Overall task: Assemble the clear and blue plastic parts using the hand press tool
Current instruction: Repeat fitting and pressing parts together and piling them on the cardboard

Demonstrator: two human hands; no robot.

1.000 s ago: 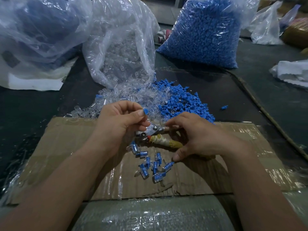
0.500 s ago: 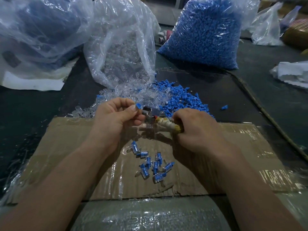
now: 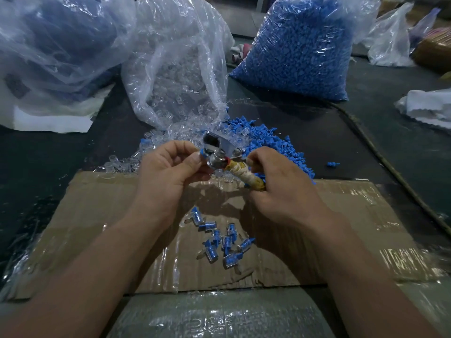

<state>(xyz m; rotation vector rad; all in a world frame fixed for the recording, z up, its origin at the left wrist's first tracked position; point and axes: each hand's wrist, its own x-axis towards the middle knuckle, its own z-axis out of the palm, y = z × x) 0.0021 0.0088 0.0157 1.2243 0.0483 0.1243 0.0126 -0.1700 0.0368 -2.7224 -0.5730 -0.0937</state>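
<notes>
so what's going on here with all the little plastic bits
A person is pressing plastic parts together. The left hand pinches a blue part at the head of the press, whose wrapped handle the right hand grips. A cluster of assembled pieces lies on the cardboard below.

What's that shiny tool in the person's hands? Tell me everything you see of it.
The hand press tool has a shiny chrome-like metal head and a handle wrapped in yellowish-white tape. It is held tilted above the cardboard; the right hand grips the handle, the left hand pinches a blue part at its head.
</notes>
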